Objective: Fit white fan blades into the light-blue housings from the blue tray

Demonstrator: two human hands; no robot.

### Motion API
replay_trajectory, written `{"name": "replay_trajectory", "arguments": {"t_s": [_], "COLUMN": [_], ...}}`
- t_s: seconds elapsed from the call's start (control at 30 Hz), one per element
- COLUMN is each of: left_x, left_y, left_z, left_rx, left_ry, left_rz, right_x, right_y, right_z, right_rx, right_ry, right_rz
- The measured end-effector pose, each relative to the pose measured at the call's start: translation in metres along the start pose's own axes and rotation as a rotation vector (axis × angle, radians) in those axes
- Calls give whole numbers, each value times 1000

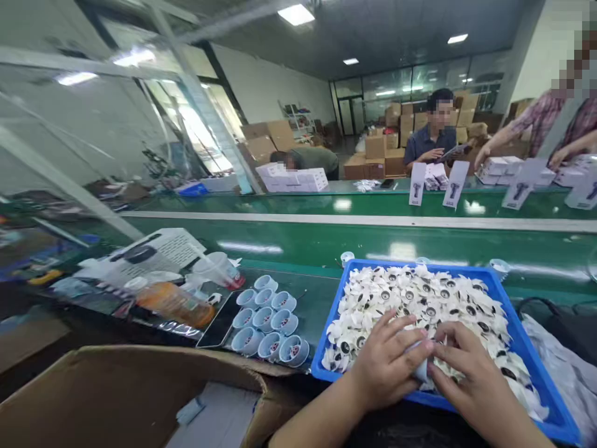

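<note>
Over the blue tray (326, 372), above its white finned pieces (396, 286), my left fingers (410, 345) and right fingers (454, 359) are curled closed on a small pale-blue part (422, 372), seemingly to steady it from both sides.

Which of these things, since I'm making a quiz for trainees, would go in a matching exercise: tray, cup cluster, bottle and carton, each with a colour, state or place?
Things
1. Tray
2. Cup cluster
3. Bottle
4. Carton

Descriptions
A. Brown and open at the top
B. Light blue, bunched close together
C. Orange
D. Full of white parts

Pairs: 1-D; 2-B; 3-C; 4-A
</note>
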State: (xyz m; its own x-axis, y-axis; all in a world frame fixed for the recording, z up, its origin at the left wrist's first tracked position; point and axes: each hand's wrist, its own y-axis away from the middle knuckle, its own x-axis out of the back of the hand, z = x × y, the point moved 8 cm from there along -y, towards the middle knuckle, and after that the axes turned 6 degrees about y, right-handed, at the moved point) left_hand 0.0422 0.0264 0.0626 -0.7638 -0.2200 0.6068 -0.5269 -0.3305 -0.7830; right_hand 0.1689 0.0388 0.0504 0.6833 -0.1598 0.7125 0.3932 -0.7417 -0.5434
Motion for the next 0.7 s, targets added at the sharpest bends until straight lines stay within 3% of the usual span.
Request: {"name": "replay_trajectory", "arguments": {"t_s": [0.1,0.23,0.3,0.4,0.43,0.5,0.6,0.63,0.7], "left_x": [-10,-25,-38,-65,-67,-57,-28,-22,-14], "left_y": [1,2,7,22,23,13,-8,-13,-20], "left_z": [6,-1,-13,-17,-16,-15,6,15,25], "left_rx": [9,121,273,470,490,431,147,48,-67], "left_ry": [22,93,256,535,537,364,-32,-106,-124], "left_rz": [29,-40,-194,-558,-591,-439,-110,-55,1], "right_x": [-4,-4,2,5,4,5,0,-3,-4], "right_y": [2,1,1,9,11,9,2,2,1], "right_z": [6,7,-2,-21,-22,-11,28,36,39], "right_rx": [25,74,191,495,556,472,64,-36,-100], "right_ry": [-37,-19,30,167,208,180,-84,-157,-206], "right_rz": [-17,-72,-89,-152,-149,-77,20,21,29]}}
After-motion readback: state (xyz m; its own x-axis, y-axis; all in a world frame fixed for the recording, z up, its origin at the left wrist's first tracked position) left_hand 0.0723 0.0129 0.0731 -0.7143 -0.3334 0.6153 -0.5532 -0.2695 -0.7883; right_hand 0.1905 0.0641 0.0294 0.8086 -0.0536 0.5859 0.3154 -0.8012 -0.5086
